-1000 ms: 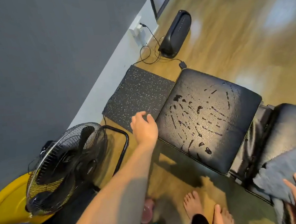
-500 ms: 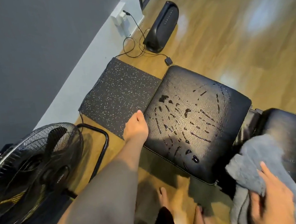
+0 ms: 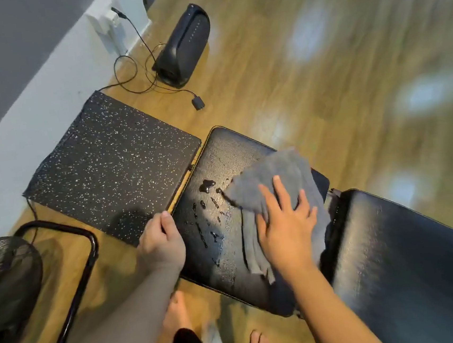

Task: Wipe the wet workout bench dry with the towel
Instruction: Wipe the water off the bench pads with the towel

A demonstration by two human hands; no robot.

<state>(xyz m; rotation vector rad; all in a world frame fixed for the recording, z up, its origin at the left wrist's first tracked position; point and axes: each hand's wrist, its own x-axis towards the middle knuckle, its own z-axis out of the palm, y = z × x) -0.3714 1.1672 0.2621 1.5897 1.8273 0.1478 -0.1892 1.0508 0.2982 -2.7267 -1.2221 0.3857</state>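
Observation:
The black padded workout bench seat (image 3: 230, 276) lies in the middle of the view, with water drops (image 3: 206, 185) still on its left half. A grey towel (image 3: 281, 177) is spread over the seat's right half. My right hand (image 3: 284, 228) lies flat on the towel with fingers spread, pressing it onto the pad. My left hand (image 3: 161, 242) grips the seat's left edge, thumb on top. The bench's second black pad (image 3: 412, 269) stretches away to the right.
A speckled black rubber mat (image 3: 114, 165) lies on the wooden floor left of the seat. A black speaker (image 3: 184, 45) with a cable and wall plug stands behind it. A black floor fan (image 3: 11, 277) with a tube stand is at lower left. My bare feet (image 3: 178, 314) are below the bench.
My right hand has carried the towel from the right pad onto the wet seat, covering its right half. My left hand has settled on the seat's left edge. The camera has shifted right.

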